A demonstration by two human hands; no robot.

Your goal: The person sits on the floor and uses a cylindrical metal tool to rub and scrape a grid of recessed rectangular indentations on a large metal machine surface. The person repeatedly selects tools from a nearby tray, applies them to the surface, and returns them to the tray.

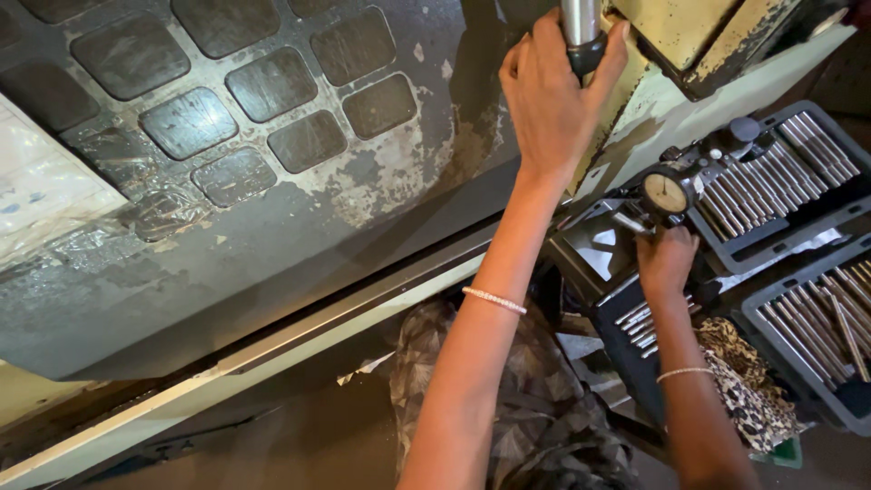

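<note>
Gripping: left hand (551, 95), fingers wrapped around a metal handle (581, 32) at top. Right hand (665, 259), fingers curled under a dial gauge (667, 192); exact pinch unclear. Adjacent: black trays (821, 263) of steel rods (771, 172), right.

There is a single view, from a camera worn on the person's head, looking steeply down and close in along both outstretched forearms. The left hand (555, 86) reaches the top centre of the frame and the right hand (665, 259) sits right of centre (near enough that the elbows are cut off at the bottom edge). A worn machine panel (272, 181) fills the left half, and trays of metal pins (798, 172) fill the right edge.
</note>
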